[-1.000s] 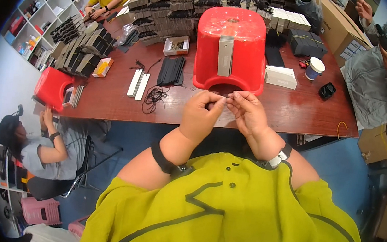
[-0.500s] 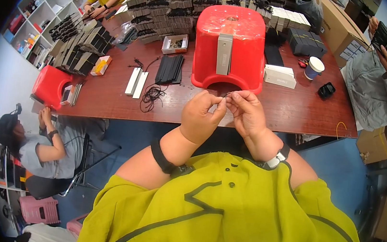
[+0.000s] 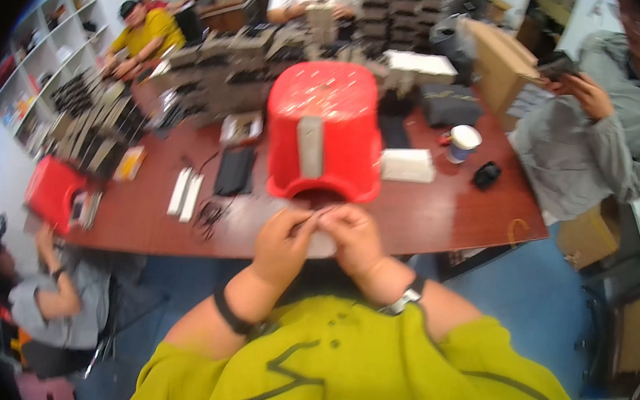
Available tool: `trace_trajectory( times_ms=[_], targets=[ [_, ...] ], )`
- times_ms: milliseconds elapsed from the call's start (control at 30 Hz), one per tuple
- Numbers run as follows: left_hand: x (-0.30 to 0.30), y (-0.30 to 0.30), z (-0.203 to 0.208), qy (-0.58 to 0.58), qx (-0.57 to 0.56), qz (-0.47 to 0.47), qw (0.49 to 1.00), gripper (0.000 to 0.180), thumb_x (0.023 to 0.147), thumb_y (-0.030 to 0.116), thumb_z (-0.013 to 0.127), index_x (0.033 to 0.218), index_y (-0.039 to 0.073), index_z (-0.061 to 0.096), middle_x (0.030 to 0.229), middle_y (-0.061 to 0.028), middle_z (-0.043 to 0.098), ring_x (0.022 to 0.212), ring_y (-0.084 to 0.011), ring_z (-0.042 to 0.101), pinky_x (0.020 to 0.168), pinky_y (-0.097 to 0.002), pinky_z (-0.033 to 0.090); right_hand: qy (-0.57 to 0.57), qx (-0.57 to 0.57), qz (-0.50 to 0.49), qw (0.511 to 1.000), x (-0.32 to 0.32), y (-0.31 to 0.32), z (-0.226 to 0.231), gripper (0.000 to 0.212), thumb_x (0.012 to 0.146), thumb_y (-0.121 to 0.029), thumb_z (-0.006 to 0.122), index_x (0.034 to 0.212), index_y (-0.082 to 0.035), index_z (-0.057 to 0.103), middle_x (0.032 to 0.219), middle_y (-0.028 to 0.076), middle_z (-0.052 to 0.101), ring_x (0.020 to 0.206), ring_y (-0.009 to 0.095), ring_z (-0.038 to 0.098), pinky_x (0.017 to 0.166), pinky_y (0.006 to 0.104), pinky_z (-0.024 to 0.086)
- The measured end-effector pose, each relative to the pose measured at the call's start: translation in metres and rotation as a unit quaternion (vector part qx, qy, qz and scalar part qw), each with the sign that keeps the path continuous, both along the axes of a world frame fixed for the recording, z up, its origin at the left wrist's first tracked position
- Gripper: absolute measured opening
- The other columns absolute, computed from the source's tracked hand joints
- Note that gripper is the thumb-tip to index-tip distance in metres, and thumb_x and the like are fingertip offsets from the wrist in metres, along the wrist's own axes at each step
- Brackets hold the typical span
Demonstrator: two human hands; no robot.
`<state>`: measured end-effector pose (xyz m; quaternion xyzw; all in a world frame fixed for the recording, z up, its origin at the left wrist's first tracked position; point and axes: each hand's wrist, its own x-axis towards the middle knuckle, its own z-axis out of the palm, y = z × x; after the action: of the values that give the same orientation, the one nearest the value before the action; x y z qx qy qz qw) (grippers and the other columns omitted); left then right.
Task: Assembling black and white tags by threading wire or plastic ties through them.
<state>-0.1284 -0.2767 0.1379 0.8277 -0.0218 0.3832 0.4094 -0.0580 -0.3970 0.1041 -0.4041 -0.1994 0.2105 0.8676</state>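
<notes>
While I look down from far away, my left hand (image 3: 281, 243) and right hand (image 3: 356, 240) meet above the near side of the brown table (image 3: 434, 214). Both grips are narrow, with thumbs and fingers pinched in and the tips almost touching. It is too blurry for me to tell what they hold. Just past them, a big red stool (image 3: 353, 128) sits on the table, with a gray strip (image 3: 310, 148) up against its front. To the left I see two white strips (image 3: 191, 198), some black string (image 3: 210, 215) and a flat black pile (image 3: 235, 172). To the right are a white box (image 3: 408, 165) and a paper cup (image 3: 463, 144).
</notes>
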Motion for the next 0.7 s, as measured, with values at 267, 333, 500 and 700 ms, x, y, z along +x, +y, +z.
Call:
trace_trajectory(
  times_ms=[267,333,500,700],
  targets=[
    [-0.005,0.006,0.003,0.008,0.077,-0.005,0.997,0.007,0.079,0.005,0.065,0.086,0.005,0.063,0.068,-0.0114,0.056,0.059,-0.0267,0.055,0.053,-0.0340,0.043,0.073,-0.017,0.033,0.997,-0.006,-0.001,0.005,0.007,0.084,-0.002,0.063,0.089,0.002,0.063,0.091,0.010,0.064,0.084,0.017,0.062,0.082,0.0298,0.050],
    [-0.001,0.005,0.002,0.009,0.133,-0.004,0.991,0.007,0.079,0.005,0.065,0.085,0.006,0.063,0.068,-0.0113,0.055,0.059,-0.0277,0.055,0.052,-0.0350,0.043,0.142,0.020,0.064,0.988,-0.002,-0.002,0.005,0.006,0.083,-0.003,0.063,0.089,0.000,0.062,0.089,0.010,0.064,0.085,0.018,0.062,0.082,0.0293,0.050],
    [-0.004,0.007,0.002,0.024,0.131,-0.014,0.991,0.010,0.078,0.006,0.065,0.088,0.006,0.063,0.069,-0.0105,0.055,0.059,-0.0262,0.055,0.052,-0.0344,0.043,0.131,0.019,0.052,0.990,0.000,0.002,0.001,0.009,0.082,0.001,0.063,0.089,-0.003,0.057,0.084,0.007,0.062,0.082,0.017,0.062,0.078,0.0284,0.050],
    [-0.007,0.015,0.001,0.171,-0.192,-0.138,0.957,0.015,0.082,0.007,0.063,0.097,0.004,0.063,0.066,0.0004,0.050,0.052,-0.0097,0.044,0.047,-0.0232,0.034,0.020,-0.010,0.068,0.997,0.006,-0.004,0.003,0.019,0.082,0.002,0.062,0.088,-0.007,0.046,0.080,0.006,0.060,0.075,0.013,0.060,0.070,0.0262,0.049]
  ],
)
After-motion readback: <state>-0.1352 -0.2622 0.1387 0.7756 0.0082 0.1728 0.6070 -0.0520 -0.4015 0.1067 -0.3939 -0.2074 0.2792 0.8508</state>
